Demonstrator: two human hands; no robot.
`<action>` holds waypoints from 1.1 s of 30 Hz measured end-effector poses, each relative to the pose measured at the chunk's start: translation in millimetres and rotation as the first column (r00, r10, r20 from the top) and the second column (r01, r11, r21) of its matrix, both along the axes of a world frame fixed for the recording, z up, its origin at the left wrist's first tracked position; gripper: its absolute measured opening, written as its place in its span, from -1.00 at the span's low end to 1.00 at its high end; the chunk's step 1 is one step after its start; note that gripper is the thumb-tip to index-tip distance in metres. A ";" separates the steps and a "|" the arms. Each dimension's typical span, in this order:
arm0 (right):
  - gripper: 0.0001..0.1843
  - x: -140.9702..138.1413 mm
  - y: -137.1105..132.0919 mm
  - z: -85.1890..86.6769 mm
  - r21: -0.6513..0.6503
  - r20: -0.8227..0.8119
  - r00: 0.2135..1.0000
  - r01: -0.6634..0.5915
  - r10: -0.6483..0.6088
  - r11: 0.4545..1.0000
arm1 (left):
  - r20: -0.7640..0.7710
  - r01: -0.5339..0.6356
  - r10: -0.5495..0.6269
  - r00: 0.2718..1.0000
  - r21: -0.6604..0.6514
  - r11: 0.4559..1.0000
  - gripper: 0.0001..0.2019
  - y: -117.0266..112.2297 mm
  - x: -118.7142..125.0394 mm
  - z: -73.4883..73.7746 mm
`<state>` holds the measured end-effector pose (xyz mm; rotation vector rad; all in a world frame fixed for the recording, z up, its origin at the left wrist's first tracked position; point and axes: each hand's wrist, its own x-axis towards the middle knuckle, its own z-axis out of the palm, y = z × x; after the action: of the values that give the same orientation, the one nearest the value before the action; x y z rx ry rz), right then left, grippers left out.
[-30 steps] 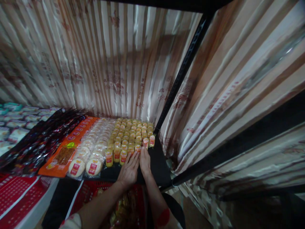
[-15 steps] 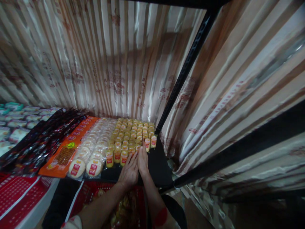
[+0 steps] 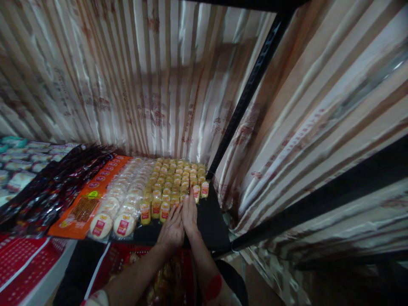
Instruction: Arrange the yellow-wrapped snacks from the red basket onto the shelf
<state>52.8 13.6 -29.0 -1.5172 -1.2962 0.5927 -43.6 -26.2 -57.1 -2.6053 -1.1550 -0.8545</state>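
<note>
Rows of small yellow wrapped snack cakes [image 3: 165,211] with red labels stand on the black shelf [image 3: 210,225]. Against their front edge rest my left hand [image 3: 172,229] and my right hand [image 3: 190,214], side by side and touching each other. Fingers on both are stretched out, and no item shows gripped in either. The left fingertips reach the front packs; the right fingertips point at a pack [image 3: 196,193] near the right end. What lies directly under the hands is hidden.
Left of the cakes lie round white wrapped crackers [image 3: 124,224], an orange bag [image 3: 84,206] of stick snacks and dark shiny packets [image 3: 54,191]. Red baskets [image 3: 25,259] sit below the shelf edge. A black metal post [image 3: 242,106] rises before striped curtains [image 3: 172,76].
The view has shifted very slightly, so the shelf goods sit a little further left. Both hands keep the same pose against the yellow packs.
</note>
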 end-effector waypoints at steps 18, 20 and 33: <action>-0.46 33.2 11.4 -30.9 0.127 0.239 0.958 0.132 -0.160 0.983 | -0.102 -0.039 0.033 0.994 -0.062 0.997 -0.45 -0.9 -1.3 -0.1; -0.44 32.4 12.6 -30.8 0.121 0.221 0.961 0.143 -0.167 0.982 | -0.102 -0.040 0.035 0.994 -0.050 0.998 -0.45 -0.6 -1.0 -1.0; -0.41 28.2 22.5 -25.9 0.092 0.140 0.982 0.114 -0.126 0.989 | -0.087 -0.032 0.026 0.996 -0.073 0.997 -0.39 -3.4 -1.3 5.5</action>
<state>81.0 36.1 -54.9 -1.5802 -1.3124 0.3514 -44.9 -29.6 -51.6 -2.6482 -1.2208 -0.6998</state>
